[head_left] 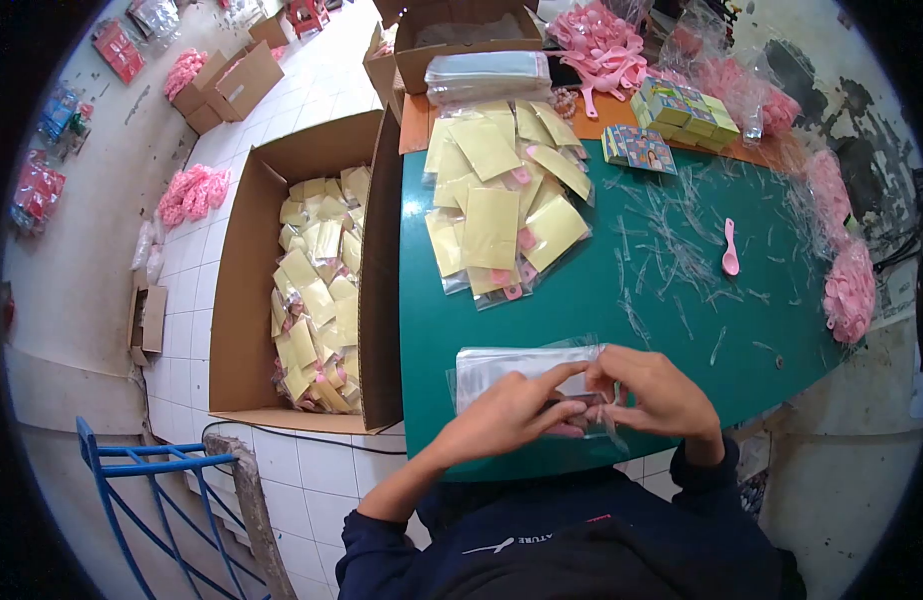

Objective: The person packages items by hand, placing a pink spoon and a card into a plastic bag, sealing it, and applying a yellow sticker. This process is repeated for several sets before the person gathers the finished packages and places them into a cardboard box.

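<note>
Over the front edge of the green table [602, 300], my two hands meet around a small clear plastic bag [570, 431] with something pinkish and dark in it. My left hand [512, 408] grips the bag, thumb and fingers closed. Fingers of my right hand [662, 392] pinch the bag's right end, where a strip of clear film hangs. What lies inside is mostly hidden by the fingers. Under and behind my left hand lies a stack of flat clear bags [482, 368].
A heap of filled bags with yellow cards [492, 225] lies at the back left. Left of the table stands a large carton [237, 310] of similar bags. Film strips [672, 240], a pink scoop [731, 250] and card stacks [637, 150] lie to the right. A blue metal frame [162, 460] stands lower left.
</note>
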{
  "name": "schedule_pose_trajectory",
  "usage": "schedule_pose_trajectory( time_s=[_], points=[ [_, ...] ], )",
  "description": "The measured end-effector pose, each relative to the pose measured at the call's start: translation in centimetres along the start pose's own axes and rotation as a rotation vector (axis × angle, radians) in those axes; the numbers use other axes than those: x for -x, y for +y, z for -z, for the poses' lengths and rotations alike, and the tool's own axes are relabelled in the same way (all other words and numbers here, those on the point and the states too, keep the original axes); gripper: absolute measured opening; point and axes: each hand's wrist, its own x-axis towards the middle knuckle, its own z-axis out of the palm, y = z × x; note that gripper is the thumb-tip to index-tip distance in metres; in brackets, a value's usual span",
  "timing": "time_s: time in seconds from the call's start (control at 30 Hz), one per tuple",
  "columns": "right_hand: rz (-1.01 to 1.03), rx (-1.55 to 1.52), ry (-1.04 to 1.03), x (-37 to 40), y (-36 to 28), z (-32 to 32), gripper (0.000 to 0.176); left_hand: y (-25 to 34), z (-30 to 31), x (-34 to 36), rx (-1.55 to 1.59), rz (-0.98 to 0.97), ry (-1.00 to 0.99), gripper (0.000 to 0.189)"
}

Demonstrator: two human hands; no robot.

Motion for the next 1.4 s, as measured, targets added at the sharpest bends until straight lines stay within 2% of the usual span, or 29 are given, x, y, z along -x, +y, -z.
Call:
schedule_pose_trajectory(
  time_s=[0.1, 0.13, 0.23, 0.27, 0.3, 0.4, 0.5, 0.6, 0.7, 0.8, 0.83, 0.93, 1.0, 1.03, 1.07, 1.1, 1.13, 1.4],
  points=[
    [0.067, -0.081, -0.069, 0.8, 1.4, -1.0, 0.016, 0.0, -0.5, 0.7, 0.018, 0.004, 0.018, 0.053],
    [0.008, -0.109, -0.11, 1.1, 1.7, -0.9, 0.019, 0.0, -0.4, 0.9, 0.037, 0.008, 0.02, 0.057],
    [-0.127, -0.238, 0.114, 1.7, 2.2, -1.4, 0.016, -1.6, 0.6, 1.9, -0.019, -0.072, -0.034, 0.059],
    [-0.186, -0.333, 0.207, 1.8, 2.3, -1.4, 0.016, -2.3, 1.4, 2.4, -0.063, -0.039, -0.034, 0.058],
    [-0.19, -0.377, 0.242, 1.9, 2.5, -1.4, 0.016, -3.2, 2.0, 2.7, 0.045, -0.063, -0.021, 0.051],
    [-0.203, -0.486, 0.309, 1.9, 4.1, -1.8, 0.016, -2.9, 2.9, 3.5, 0.218, 0.032, 0.094, 0.052],
    [-0.342, -0.779, 0.301, 1.3, 2.4, -1.6, 0.016, -3.1, 2.7, 3.8, 0.356, 0.052, 0.224, 0.051],
    [-0.335, -0.655, 0.187, 1.7, 3.0, -1.3, 0.014, -3.1, 2.5, 4.0, 0.415, 0.11, 0.233, 0.05],
    [-0.394, -0.613, 0.285, 1.5, 3.2, -2.2, 0.011, -2.7, 2.3, 4.2, 0.404, 0.143, 0.198, 0.051],
    [-0.237, -0.828, 0.332, 1.2, 3.7, -3.1, 0.011, -3.1, 1.5, 4.3, 0.263, 0.125, 0.245, 0.053],
    [-0.212, -0.676, 0.386, 1.1, 3.6, -3.1, 0.011, -3.4, 1.1, 4.2, 0.196, 0.111, 0.273, 0.054],
    [-0.121, -0.253, 0.496, 0.9, 3.1, -2.9, 0.018, -4.0, -1.1, 3.7, -0.039, -0.019, 0.713, 0.055],
    [-0.039, -0.016, 0.511, 0.4, 2.0, -3.2, 0.028, -3.8, -2.7, 4.0, 0.349, 0.046, 0.565, 0.059],
    [0.0, 0.055, 0.4, 0.2, 1.4, -3.3, 0.033, -3.5, -3.3, 4.1, 0.544, 0.081, 0.486, 0.061],
    [0.04, 0.125, 0.284, 0.0, 0.7, -3.4, 0.039, -3.2, -3.6, 4.1, 0.587, 0.101, 0.401, 0.064],
    [0.081, 0.191, 0.167, 0.0, 0.4, -3.5, 0.044, -3.5, -3.9, 4.2, 0.619, 0.126, 0.416, 0.064],
    [0.063, 0.129, 0.032, 0.2, 0.3, -3.7, 0.046, -4.0, -4.3, 4.3, 0.65, 0.153, 0.43, 0.064],
    [0.051, 0.216, 0.001, 0.9, 1.2, -5.4, 0.024, -4.2, -6.1, 4.7, 0.598, 0.221, 0.402, 0.061]
  ],
)
